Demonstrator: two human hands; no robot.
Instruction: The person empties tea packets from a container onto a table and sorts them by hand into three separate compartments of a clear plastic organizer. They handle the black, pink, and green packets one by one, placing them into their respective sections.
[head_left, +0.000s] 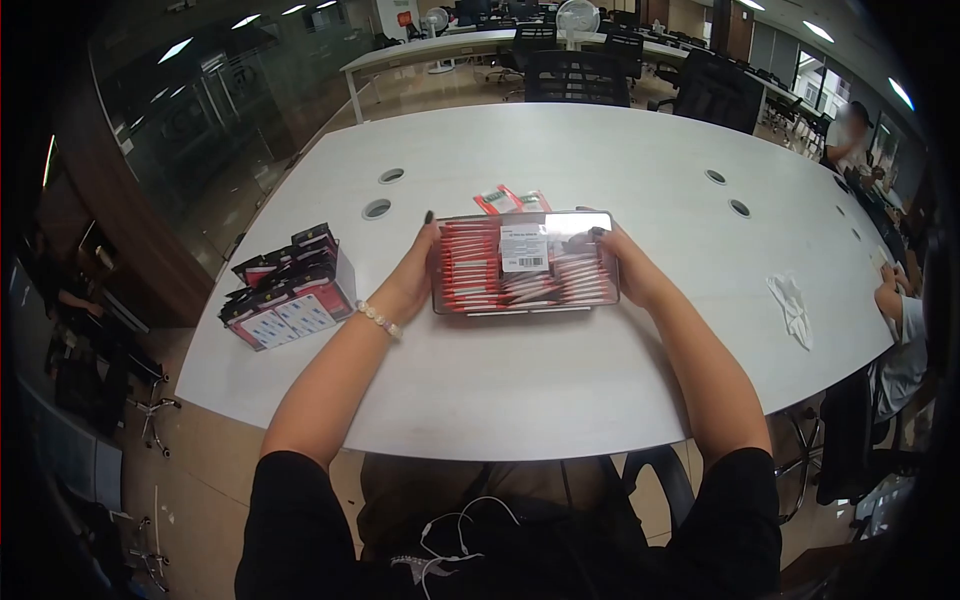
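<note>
Between my two hands is a clear plastic box point(525, 248) with a white barcode label on its lid, tilted so the lid faces me. Through the plastic show stacked rows of thin red-and-white packets point(470, 265). My left hand point(416, 265) is closed on the box's left end, thumb at the upper corner. At the right end, my right hand point(632, 262) grips the other side; some of its fingers are hidden behind the box. Just beyond the box lie a few flat red-and-white packets point(498, 199), partly covered by it.
On the left of the white table point(520, 400) stands an open carton point(290, 318) holding dark packets. A crumpled white glove-like item point(792, 312) lies at the right. Round cable holes point(377, 209) pierce the tabletop. A person point(900, 315) sits at the right edge.
</note>
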